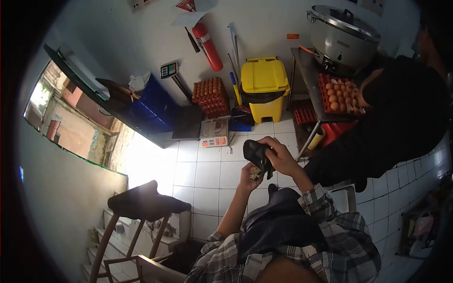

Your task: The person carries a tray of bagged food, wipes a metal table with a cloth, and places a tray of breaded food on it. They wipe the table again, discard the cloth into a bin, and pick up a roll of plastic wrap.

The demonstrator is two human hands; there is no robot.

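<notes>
In front of my body, my right hand grips a dark, soft-looking black thing with a rounded end and a loose flap hanging down; its exact kind does not show. Below it, my left hand is cupped, palm up, around a small heap of pale yellowish-white bits. The black thing overlaps the left fingertips in this view, so they are partly hidden. Both hands are held above the white tiled floor.
Ahead stand a yellow pedal bin, stacked egg trays and a scale on the floor. At right, a person in black bends by a metal table with an egg tray and a large cooker. A stool stands left.
</notes>
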